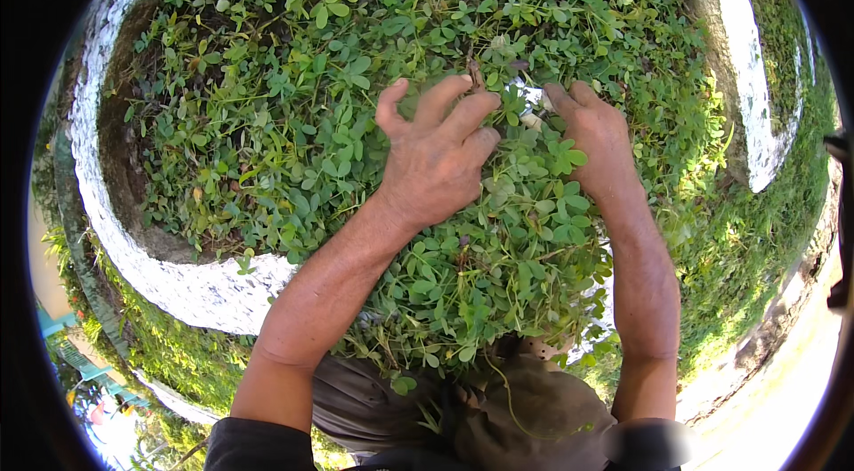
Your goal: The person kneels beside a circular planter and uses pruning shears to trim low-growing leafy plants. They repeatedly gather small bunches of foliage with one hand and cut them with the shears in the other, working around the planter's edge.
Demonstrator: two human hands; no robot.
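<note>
Low leafy ground-cover plants [293, 137] fill a bed below me. My left hand [437, 151] is over the leaves, fingers bent and spread, beside a brown dry leaf or stem [476, 74]; whether it grips any of it is unclear. To its right, my right hand [594, 131] has its fingers bent at a small white and silvery thing [530, 97] among the leaves. Its fingertips are partly hidden, so its hold cannot be told. A mass of the plants hangs over the near edge of the bed towards my knees.
A white-painted curb [193, 291] curves round the left and near side of the bed. Another white-painted edge [747, 71] runs along the right. Grass [727, 291] grows outside it at the lower right. My knee in dark trousers [534, 397] is close to the bed.
</note>
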